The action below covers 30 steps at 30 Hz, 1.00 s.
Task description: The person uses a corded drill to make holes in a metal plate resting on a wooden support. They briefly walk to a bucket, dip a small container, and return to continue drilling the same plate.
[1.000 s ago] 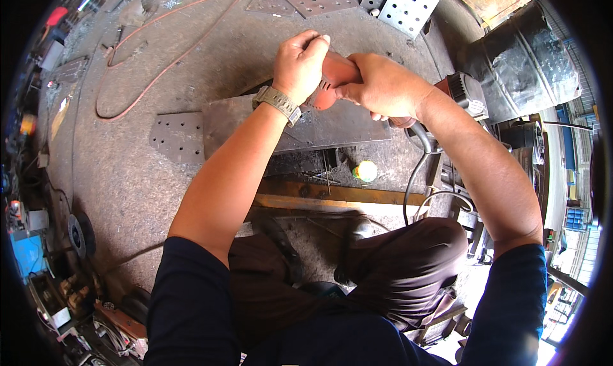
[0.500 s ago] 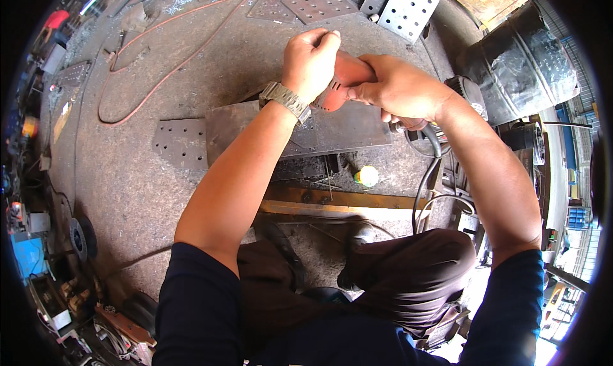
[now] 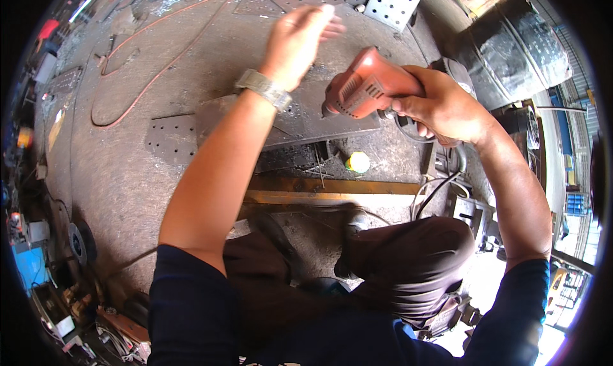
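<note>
A red corded power drill (image 3: 370, 85) is held up above a flat steel plate (image 3: 345, 127), its dark pointed end toward the left. My right hand (image 3: 440, 104) wraps round the drill's handle at its right end. Apart from the drill, my left hand (image 3: 297, 44) hovers over the far side of the plate with nothing in it; its fingers are stretched out and slightly blurred. A metal-band watch (image 3: 263, 88) is on my left wrist. Part of the plate is hidden by the drill and my left arm. Below the plate's near edge stands a small yellow-and-green container (image 3: 358, 162).
A rusty steel bar (image 3: 357, 186) lies across in front of my feet. Perforated plates (image 3: 396, 5) lean at the far side; a second drilled plate (image 3: 171, 139) lies left. A dark drum (image 3: 511, 53) stands far right. An orange hose (image 3: 159, 79) curves over the floor.
My left hand has come off the drill and opened, moving slightly left and away. My right hand has drawn the drill to the right and nearer, turning more of its body into view.
</note>
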Each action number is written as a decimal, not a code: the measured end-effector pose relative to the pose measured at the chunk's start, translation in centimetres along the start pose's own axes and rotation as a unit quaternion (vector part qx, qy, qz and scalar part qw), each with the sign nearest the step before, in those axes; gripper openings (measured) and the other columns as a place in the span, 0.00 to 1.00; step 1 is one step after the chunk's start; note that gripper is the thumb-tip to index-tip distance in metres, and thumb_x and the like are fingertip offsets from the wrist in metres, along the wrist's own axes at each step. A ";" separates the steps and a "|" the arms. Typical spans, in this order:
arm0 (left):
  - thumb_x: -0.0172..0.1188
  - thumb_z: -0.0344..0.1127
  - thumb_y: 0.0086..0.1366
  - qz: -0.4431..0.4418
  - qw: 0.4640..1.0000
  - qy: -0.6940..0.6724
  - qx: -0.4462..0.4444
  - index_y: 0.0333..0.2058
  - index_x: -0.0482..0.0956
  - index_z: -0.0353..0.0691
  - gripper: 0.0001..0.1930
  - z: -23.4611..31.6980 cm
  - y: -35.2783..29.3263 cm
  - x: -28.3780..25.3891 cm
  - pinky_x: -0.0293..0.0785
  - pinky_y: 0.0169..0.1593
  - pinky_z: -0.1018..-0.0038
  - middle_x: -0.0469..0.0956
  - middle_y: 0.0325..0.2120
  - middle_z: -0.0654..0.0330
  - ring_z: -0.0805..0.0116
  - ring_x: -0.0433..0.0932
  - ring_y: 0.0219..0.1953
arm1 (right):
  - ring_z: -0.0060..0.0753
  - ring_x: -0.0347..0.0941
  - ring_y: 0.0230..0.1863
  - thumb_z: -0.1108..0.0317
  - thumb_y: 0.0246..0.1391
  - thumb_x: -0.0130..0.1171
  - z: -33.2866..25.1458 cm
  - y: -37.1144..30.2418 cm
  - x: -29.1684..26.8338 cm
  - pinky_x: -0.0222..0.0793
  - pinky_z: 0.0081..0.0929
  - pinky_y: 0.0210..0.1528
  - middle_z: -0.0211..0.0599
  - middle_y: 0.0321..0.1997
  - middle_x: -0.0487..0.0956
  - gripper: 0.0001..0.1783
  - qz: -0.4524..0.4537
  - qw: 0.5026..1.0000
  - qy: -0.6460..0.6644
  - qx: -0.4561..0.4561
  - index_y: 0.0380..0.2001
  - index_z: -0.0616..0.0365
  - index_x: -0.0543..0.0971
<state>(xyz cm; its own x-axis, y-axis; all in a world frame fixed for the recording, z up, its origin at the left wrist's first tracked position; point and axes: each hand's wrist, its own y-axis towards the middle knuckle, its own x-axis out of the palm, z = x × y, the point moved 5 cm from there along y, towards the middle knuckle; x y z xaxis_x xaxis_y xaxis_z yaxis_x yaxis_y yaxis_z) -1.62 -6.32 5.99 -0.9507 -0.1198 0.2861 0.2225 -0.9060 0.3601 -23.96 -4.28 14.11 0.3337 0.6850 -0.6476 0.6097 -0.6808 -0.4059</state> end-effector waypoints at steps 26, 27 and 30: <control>0.57 0.38 0.71 0.330 0.927 0.136 -0.117 0.43 0.76 0.33 0.12 -0.7 -5.6 -21.0 0.79 0.42 0.71 0.84 0.37 0.50 0.63 0.83 0.36 | 0.63 0.78 0.50 0.52 0.53 0.63 25.3 -2.5 11.8 0.73 0.46 0.54 0.61 0.47 0.81 0.37 0.038 0.990 -0.028 0.133 0.64 0.54 0.69; 0.57 0.38 0.71 0.335 0.926 0.135 -0.115 0.43 0.76 0.33 0.12 -0.9 -5.7 -21.2 0.79 0.42 0.71 0.84 0.37 0.50 0.63 0.83 0.36 | 0.63 0.78 0.50 0.51 0.53 0.63 25.4 -2.6 12.0 0.73 0.46 0.54 0.62 0.47 0.81 0.37 0.036 0.989 -0.030 0.142 0.64 0.54 0.68; 0.57 0.38 0.71 0.339 0.923 0.134 -0.123 0.43 0.77 0.33 0.12 -1.3 -5.9 -21.3 0.79 0.42 0.71 0.84 0.36 0.50 0.64 0.83 0.36 | 0.63 0.78 0.50 0.51 0.52 0.62 26.6 -2.3 12.6 0.72 0.47 0.55 0.62 0.48 0.80 0.38 0.032 0.989 -0.038 0.143 0.64 0.53 0.68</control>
<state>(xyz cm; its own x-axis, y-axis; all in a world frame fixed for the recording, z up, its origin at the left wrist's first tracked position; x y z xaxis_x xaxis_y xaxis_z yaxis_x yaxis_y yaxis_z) 17.05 1.01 -3.38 -0.6374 -0.7596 0.1294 0.7618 -0.6464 -0.0421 -40.25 -1.00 -10.28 0.3033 0.6236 -0.7205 0.3578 -0.7753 -0.5204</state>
